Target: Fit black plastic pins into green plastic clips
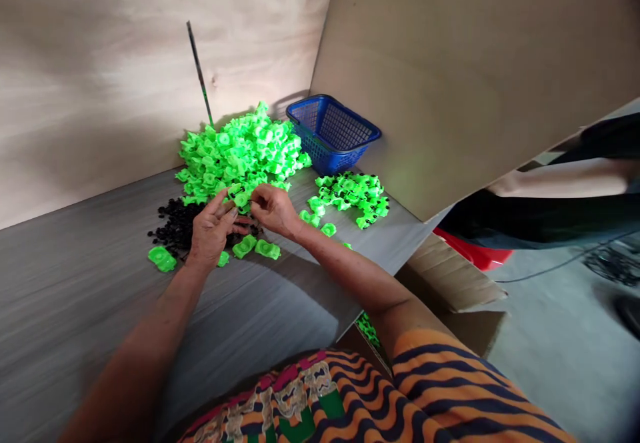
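Black small parts (175,226) heaped on grey table (75,283); left hand (210,233) fingers spread, touching green piece (241,198); right hand (273,209) pinches same piece; large green pile (240,156) behind; blue basket (333,133) far right.

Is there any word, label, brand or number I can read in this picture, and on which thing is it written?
None: no readable text shows.
The blue plastic basket, the bright green plastic parts, the small black pieces and the brown cardboard box bear no visible lettering.
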Motion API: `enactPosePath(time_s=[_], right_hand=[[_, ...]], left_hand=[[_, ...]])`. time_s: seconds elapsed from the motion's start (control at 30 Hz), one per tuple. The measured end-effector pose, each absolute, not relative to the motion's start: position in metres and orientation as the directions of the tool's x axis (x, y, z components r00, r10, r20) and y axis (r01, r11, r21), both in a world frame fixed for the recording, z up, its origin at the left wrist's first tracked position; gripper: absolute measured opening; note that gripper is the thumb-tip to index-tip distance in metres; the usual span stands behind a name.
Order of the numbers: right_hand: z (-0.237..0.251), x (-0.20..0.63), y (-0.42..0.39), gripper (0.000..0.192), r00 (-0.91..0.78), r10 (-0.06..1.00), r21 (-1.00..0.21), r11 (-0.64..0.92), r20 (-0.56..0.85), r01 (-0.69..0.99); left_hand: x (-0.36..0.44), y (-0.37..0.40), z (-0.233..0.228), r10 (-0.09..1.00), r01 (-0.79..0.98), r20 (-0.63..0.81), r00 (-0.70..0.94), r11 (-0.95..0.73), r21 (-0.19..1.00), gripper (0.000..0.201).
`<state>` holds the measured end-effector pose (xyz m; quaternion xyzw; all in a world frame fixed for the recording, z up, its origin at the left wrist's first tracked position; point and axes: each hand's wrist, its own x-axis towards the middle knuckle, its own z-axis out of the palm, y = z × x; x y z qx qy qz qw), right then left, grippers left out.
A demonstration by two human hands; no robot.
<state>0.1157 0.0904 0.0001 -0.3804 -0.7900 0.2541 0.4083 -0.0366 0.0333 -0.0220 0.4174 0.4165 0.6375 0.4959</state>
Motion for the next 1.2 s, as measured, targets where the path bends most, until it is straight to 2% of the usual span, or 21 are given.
enactPosePath(time_s=[0.23, 0.3, 0.47, 0.6, 0.7, 0.77, 0.87, 0.93, 1.1, 1.2], right_hand=[[0.023, 0.210, 0.066, 0.013, -0.392, 0.820, -0.654, 0.571, 0.417, 0.497], [0.019, 0.246, 0.059, 0.013, -0.332, 0.838, -0.616, 0.545, 0.433, 0.569], [-0.021, 0.327, 0.055, 0.016, -0.096, 0.907, -0.510, 0.314, 0.409, 0.801], [-0.054, 0.350, 0.056, 0.011, 0.042, 0.913, -0.396, 0.135, 0.407, 0.908], [-0.061, 0.339, 0.050, 0.014, 0.025, 0.878, -0.289, 0.131, 0.478, 0.948], [-0.057, 0.321, 0.046, 0.021, -0.075, 0.869, -0.244, 0.219, 0.488, 0.945], [-0.046, 0.286, 0.043, 0.024, -0.322, 0.877, -0.218, 0.413, 0.357, 0.884], [-0.037, 0.262, 0.045, 0.026, -0.408, 0.886, -0.180, 0.448, 0.222, 0.875], [-0.017, 0.221, 0.056, 0.033, -0.348, 0.937, 0.017, 0.348, -0.036, 0.937], [-0.013, 0.214, 0.063, 0.031, -0.338, 0.939, 0.018, 0.339, -0.064, 0.940]], left_hand=[[-0.024, 0.022, -0.021, 0.992, -0.197, 0.080, -0.101, -0.099, 0.975, 0.058], [-0.022, 0.019, -0.019, 0.992, -0.169, 0.090, -0.085, -0.104, 0.980, 0.051], [-0.015, 0.013, -0.013, 0.994, -0.080, 0.104, -0.039, -0.107, 0.991, 0.041], [-0.013, 0.010, -0.010, 0.995, -0.041, 0.094, -0.038, -0.096, 0.995, 0.037], [-0.014, 0.009, -0.009, 0.993, -0.025, 0.096, -0.063, -0.098, 0.995, 0.032], [-0.014, 0.009, -0.009, 0.991, -0.011, 0.111, -0.074, -0.112, 0.994, 0.030], [-0.015, 0.009, -0.012, 0.987, 0.011, 0.143, -0.070, -0.143, 0.990, 0.028], [-0.015, 0.009, -0.013, 0.985, 0.026, 0.163, -0.064, -0.161, 0.987, 0.027], [-0.016, 0.011, -0.014, 0.983, 0.037, 0.169, -0.075, -0.166, 0.985, 0.029], [-0.016, 0.013, -0.014, 0.985, 0.016, 0.148, -0.093, -0.147, 0.989, 0.033]])
